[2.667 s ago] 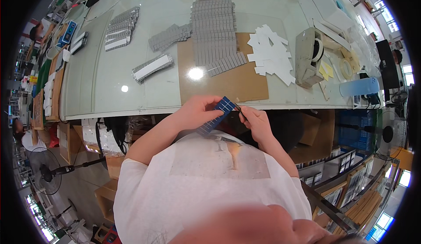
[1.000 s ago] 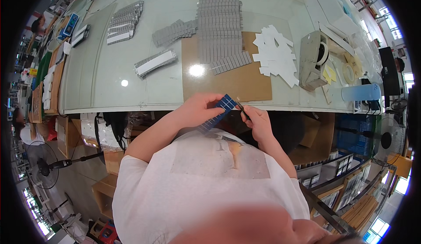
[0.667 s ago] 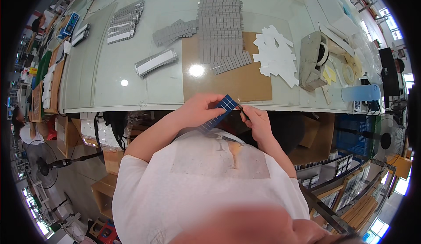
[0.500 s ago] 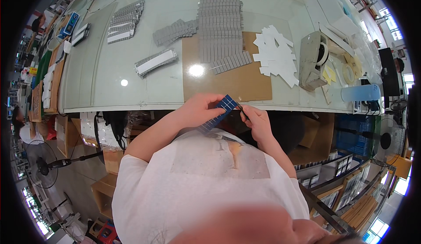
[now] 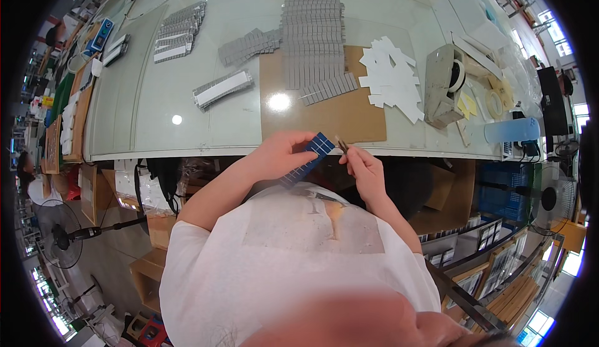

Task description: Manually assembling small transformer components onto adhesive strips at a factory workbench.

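Near the table's front edge, my left hand (image 5: 284, 155) is closed on a blue solar cell strip (image 5: 321, 145) crossed with pale lines, thumb on its face. The strip is tilted, its upper end up and to the right, its lower end close to my shirt. Just right of that end, my right hand (image 5: 364, 171) pinches a small pointed tool (image 5: 342, 146) that looks like tweezers. Its tip stands a little apart from the strip. Beyond my hands, a brown board (image 5: 324, 122) bears rows of grey strips (image 5: 313, 41), with a slanted row (image 5: 329, 89) at their near end.
White paper pieces (image 5: 392, 79) lie right of the rows, beside a tape dispenser (image 5: 444, 86) and a blue bottle (image 5: 511, 130). To the left are a bundle of grey strips (image 5: 223, 89) with a white top, a loose grey pile (image 5: 249, 46) and a larger stack (image 5: 180, 31).
My right hand has moved slightly, and the tool's tip has come up and away from the strip's edge. My left hand still holds the strip, which has shifted slightly.
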The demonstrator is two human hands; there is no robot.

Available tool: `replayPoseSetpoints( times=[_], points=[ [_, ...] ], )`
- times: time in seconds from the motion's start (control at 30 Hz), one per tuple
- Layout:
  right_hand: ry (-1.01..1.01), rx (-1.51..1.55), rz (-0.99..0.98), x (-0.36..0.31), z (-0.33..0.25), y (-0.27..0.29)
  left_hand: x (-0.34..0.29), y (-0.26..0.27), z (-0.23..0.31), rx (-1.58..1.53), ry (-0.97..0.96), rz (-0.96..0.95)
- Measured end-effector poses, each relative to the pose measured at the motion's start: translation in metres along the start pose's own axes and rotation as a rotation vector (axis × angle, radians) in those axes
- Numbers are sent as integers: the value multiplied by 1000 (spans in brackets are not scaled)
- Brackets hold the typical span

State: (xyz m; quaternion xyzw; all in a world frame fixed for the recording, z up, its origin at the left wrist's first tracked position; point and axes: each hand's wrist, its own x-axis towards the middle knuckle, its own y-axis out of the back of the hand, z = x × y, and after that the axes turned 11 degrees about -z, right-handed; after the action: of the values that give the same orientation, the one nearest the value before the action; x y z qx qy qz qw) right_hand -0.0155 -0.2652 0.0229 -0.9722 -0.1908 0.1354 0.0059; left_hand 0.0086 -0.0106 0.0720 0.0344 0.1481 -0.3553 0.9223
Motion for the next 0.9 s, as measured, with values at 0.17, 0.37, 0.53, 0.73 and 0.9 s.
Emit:
replayPoseSetpoints(
  times=[0.17, 0.37, 0.53, 0.73, 0.9],
  points=[
    [10, -10, -20, 4, -2, -3, 0, -2, 0, -11, 5, 1],
    [-46, 18, -63, 5, -5, -3, 1, -4, 0, -4, 7, -13],
    [-57, 23, -60, 4, -5, -3, 1, -5, 2, 5, 21, -23],
    [-41, 6, -10, 2, -5, -5, 1, -2, 5, -34, 38, 41],
    [-16, -27, -38, 3, 5, 0, 2, -2, 2, -12, 2, -1]
  ],
)
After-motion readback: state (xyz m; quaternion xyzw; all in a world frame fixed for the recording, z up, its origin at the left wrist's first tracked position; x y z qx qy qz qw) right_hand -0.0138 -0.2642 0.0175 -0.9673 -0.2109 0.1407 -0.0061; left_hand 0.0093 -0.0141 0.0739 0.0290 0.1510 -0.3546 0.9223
